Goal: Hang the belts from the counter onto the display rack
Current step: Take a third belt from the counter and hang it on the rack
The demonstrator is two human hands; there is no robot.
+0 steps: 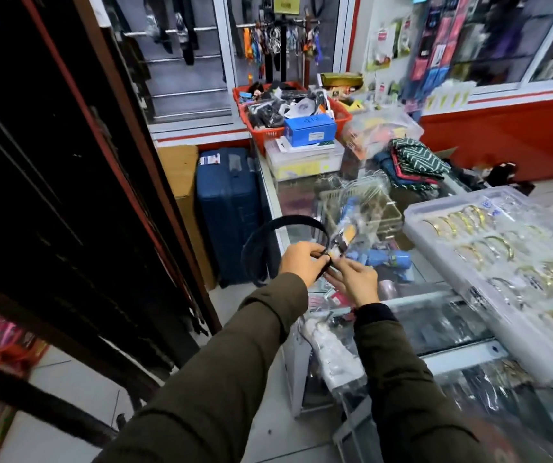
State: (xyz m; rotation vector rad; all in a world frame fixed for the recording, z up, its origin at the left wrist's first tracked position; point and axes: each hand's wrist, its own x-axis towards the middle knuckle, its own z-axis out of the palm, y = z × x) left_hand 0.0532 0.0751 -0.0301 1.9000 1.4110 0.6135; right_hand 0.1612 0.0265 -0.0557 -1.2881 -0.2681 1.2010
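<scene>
Black and stiff, the belt (283,243) curls in a loop in mid-air, just off the near left edge of the glass tabletop (305,198), with its ends gathered between the two hands. The left hand (301,262) has its grip clenched on the belt, thumb and fingers pinching the strap where the loop closes. The right hand (356,280) meets it from the other side, its fingertips pinched on the belt end next to a small tag (336,250) with some orange on it; the two hands almost touch. Both sleeves (235,362) are dark olive.

Beyond the hands, the tabletop is crowded: a wire basket (385,212) with clear-wrapped goods, blue packets (388,259), and to the right a clear tray of gold bangles (488,248) that reaches the near edge. Farther back stand a red basket (268,133), a blue box (310,128) and folded patterned cloth (417,158).

Left of the tabletop a narrow strip of pale floor runs back to a blue suitcase (230,212). A dark display rack (68,195) hung with belts closes that strip on the left. On the back wall, chrome rails (181,31) carry more dark belts.
</scene>
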